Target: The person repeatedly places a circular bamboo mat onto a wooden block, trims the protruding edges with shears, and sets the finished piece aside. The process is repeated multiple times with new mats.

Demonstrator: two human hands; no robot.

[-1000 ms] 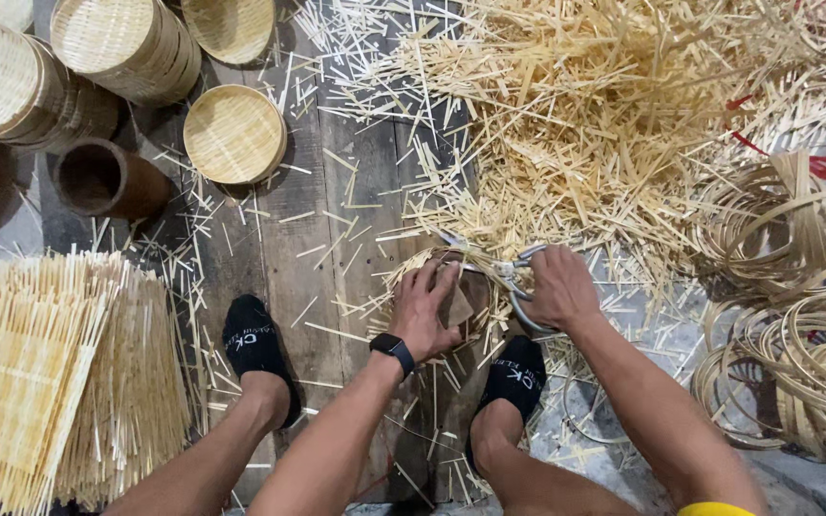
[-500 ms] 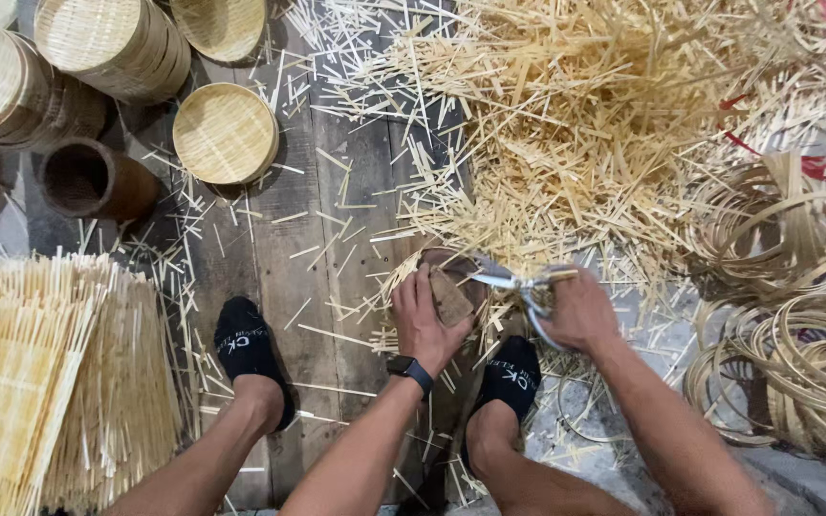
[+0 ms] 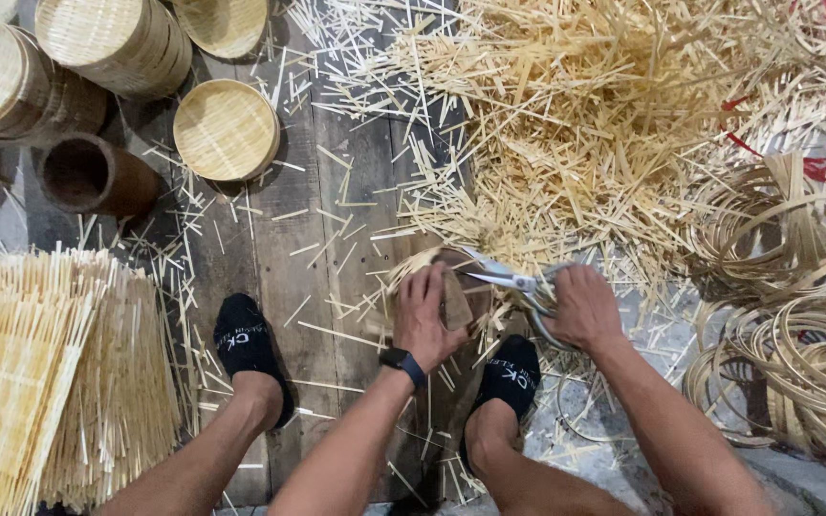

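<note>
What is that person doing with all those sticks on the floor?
A person sits over a wooden floor with both feet in black socks. The left hand presses down on a small round woven bamboo piece. The right hand holds metal scissors, blades open at the piece's edge. A big pile of cut bamboo slivers lies just beyond. Finished round woven lids sit at the upper left, coils of bamboo strip at the right, and a stack of woven mats at the left.

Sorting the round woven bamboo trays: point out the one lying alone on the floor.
The single shallow tray lying flat on the planks beside the dark tube; the others sit stacked.
</note>
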